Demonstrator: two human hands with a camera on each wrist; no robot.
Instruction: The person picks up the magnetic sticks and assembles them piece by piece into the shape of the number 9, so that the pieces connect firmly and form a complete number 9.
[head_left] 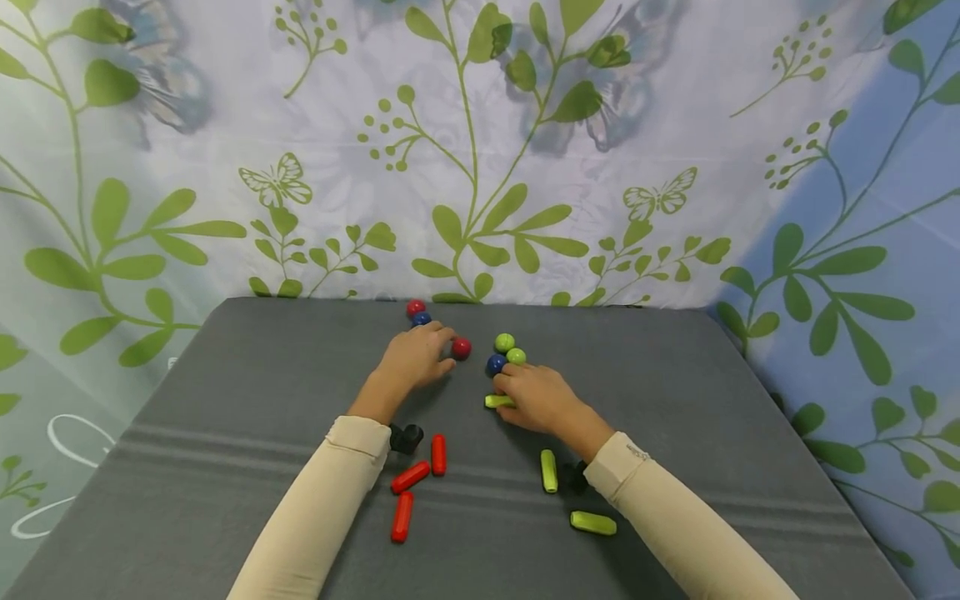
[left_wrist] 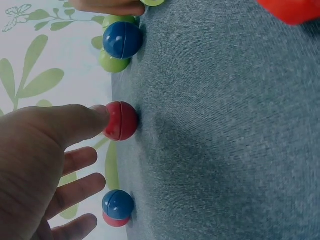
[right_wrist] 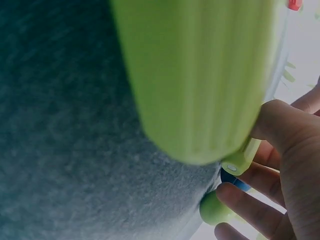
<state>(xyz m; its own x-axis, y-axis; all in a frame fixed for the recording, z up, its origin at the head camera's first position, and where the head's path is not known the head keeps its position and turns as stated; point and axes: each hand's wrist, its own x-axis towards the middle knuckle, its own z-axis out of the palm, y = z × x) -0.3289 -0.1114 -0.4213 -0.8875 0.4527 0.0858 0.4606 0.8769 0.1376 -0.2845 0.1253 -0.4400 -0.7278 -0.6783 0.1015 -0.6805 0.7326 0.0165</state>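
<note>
My left hand (head_left: 416, 357) is beside a red ball (head_left: 461, 348) on the grey table, its fingers loosely extended. In the left wrist view the thumb overlaps that red ball (left_wrist: 121, 121); whether it touches is unclear. A blue ball (head_left: 422, 319) and another red ball (head_left: 416, 308) sit just beyond this hand. My right hand (head_left: 542, 398) pinches a light green ridged stick (head_left: 495, 402) between thumb and fingers, low over the table. Close by its fingertips lie a blue ball (head_left: 496, 364) and two green balls, one nearer (head_left: 516, 357) and one farther (head_left: 505, 342).
Three red sticks (head_left: 410, 477) lie between the forearms. Two more green sticks, one upright in view (head_left: 549, 472) and one crosswise (head_left: 593, 523), rest near the right sleeve. Behind the grey table (head_left: 300, 350) hangs a leaf-printed curtain (head_left: 337, 167).
</note>
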